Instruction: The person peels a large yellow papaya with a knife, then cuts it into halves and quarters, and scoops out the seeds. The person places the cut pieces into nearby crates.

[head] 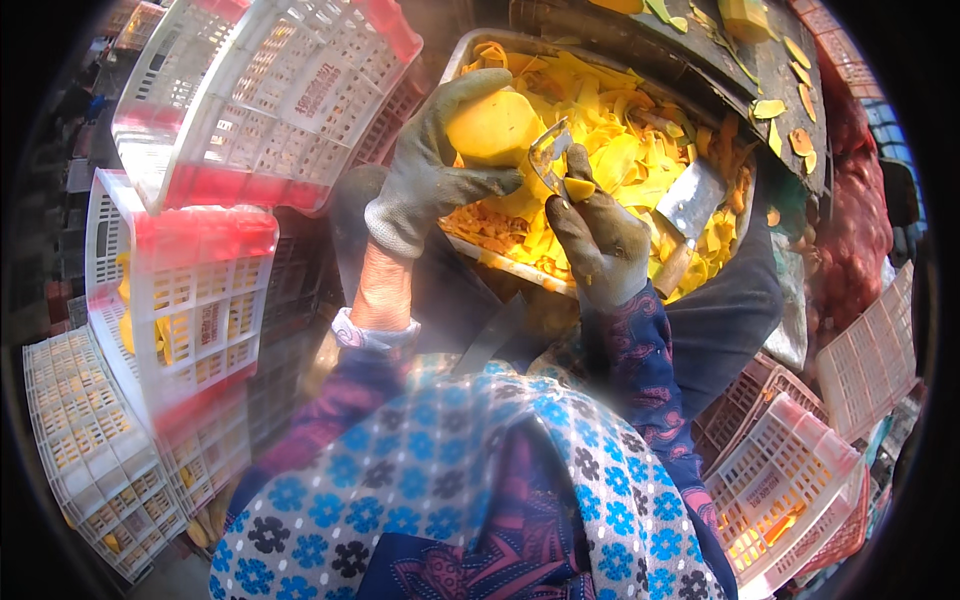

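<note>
My left hand (431, 169), in a dirty grey work glove, grips a peeled yellow-orange squash piece (495, 129) between thumb and fingers. In my gloved right hand (609, 232) is a metal peeler (546, 154), its blade end pointing at the squash with a small gap between them. A bit of yellow flesh (578, 189) sits at my right fingertips. Beneath both hands, a rectangular tub (517, 271) is heaped with yellow and orange peelings (615, 165). Lying on them at the right is a cleaver (691, 201) with a wooden handle (675, 268).
White-and-red plastic crates (202, 300) are stacked at my left, some with yellow pieces inside. A dark board (787, 82) with scraps and a squash chunk (745, 19) stands beyond the tub. Red mesh sacks (847, 217) and more crates (780, 480) are on my right.
</note>
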`<move>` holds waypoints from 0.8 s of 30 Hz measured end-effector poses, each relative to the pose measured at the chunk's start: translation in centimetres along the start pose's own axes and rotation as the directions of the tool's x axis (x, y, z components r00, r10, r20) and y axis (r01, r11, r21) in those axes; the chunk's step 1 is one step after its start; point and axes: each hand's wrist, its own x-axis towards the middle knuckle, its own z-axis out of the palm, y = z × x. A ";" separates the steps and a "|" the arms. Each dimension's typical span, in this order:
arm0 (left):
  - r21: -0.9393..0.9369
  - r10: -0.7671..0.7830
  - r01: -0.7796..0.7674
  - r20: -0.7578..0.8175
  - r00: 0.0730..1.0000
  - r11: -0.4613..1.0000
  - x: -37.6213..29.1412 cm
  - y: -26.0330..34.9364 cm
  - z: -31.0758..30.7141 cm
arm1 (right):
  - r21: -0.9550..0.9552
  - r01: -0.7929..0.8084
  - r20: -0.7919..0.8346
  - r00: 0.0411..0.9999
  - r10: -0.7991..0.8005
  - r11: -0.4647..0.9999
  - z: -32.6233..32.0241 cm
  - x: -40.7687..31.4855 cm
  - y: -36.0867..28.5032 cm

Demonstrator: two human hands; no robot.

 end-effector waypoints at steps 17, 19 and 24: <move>0.019 -0.055 0.058 -0.109 0.993 0.998 -0.8 0.6 -1.6 | -0.401 -0.302 0.177 0.901 0.396 0.865 -0.4 -1.4 1.8; 0.025 -0.060 0.064 -0.123 0.991 0.998 -1.3 0.6 -2.2 | -0.420 -0.448 0.106 0.839 0.533 0.789 -1.2 -2.4 2.6; 0.209 -0.039 0.059 -0.100 0.994 0.976 -3.6 2.1 -2.4 | 0.198 -0.472 -0.019 0.874 0.485 0.859 0.1 -1.8 4.9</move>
